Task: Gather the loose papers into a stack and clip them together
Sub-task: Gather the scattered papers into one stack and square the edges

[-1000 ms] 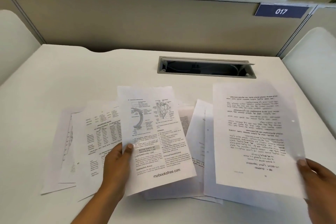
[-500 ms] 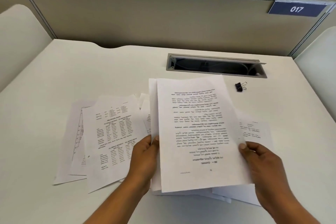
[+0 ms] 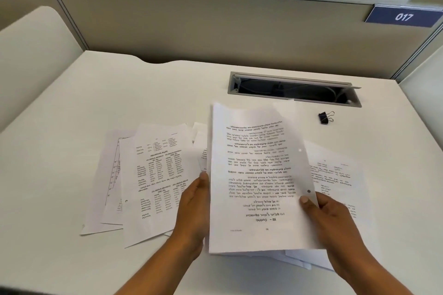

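Note:
A small stack of printed sheets [image 3: 259,175] is held above the white desk [image 3: 96,108], its text upside down to me. My left hand [image 3: 194,213] grips the stack's left edge and my right hand [image 3: 328,218] grips its right edge, thumb on top. Loose printed sheets [image 3: 155,175] lie fanned out on the desk to the left. More loose sheets [image 3: 335,175] lie under and to the right of the stack. A black binder clip [image 3: 325,117] rests on the desk beyond the papers at the right.
A grey cable slot [image 3: 294,88] is set into the desk behind the papers. A beige partition [image 3: 215,26] with a blue "017" sign [image 3: 402,17] closes off the back. White rounded side panels [image 3: 31,50] stand left and right.
The sheet from my right hand and the one from my left have come together into one stack, held at both edges. The binder clip has come into view.

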`<state>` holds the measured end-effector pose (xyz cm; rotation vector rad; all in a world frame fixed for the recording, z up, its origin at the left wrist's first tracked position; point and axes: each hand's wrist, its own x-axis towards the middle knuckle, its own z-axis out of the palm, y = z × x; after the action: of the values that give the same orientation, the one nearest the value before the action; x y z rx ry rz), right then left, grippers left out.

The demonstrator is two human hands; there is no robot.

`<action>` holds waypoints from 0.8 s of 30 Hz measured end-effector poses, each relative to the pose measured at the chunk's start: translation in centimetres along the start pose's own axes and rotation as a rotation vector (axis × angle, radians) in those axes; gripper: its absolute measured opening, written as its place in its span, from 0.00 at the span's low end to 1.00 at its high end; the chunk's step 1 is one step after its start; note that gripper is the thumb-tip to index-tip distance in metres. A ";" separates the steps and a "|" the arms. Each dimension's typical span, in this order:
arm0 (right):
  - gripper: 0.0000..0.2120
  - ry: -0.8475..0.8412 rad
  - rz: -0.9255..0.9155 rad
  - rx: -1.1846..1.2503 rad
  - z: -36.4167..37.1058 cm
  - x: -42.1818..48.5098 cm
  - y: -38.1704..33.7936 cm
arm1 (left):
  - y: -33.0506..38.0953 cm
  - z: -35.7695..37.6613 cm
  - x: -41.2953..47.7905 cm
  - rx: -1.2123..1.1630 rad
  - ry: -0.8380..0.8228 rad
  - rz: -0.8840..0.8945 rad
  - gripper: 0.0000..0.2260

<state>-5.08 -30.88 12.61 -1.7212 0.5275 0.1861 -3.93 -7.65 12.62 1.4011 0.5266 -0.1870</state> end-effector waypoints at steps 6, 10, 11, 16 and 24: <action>0.09 -0.031 -0.023 0.058 0.0 -0.6 0.1 | -0.2 -0.5 0.0 0.038 -0.039 0.034 0.09; 0.11 -0.145 0.084 0.161 -0.3 -0.8 -0.2 | -0.1 -1.1 -0.1 0.058 -0.094 0.033 0.09; 0.11 -0.156 0.118 0.180 -0.4 -0.7 -0.2 | 0.0 -1.3 -0.1 0.065 -0.107 0.029 0.09; 0.10 -0.187 0.167 0.086 0.0 -0.6 0.2 | 0.3 -2.4 0.0 0.142 -0.163 -0.001 0.09; 0.09 -0.136 0.164 0.033 0.8 -0.1 1.4 | -0.3 -3.9 0.2 0.186 -0.216 -0.036 0.10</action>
<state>-5.66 -30.23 11.25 -1.6203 0.5681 0.4070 -4.84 -3.94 11.95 1.5310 0.3619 -0.4202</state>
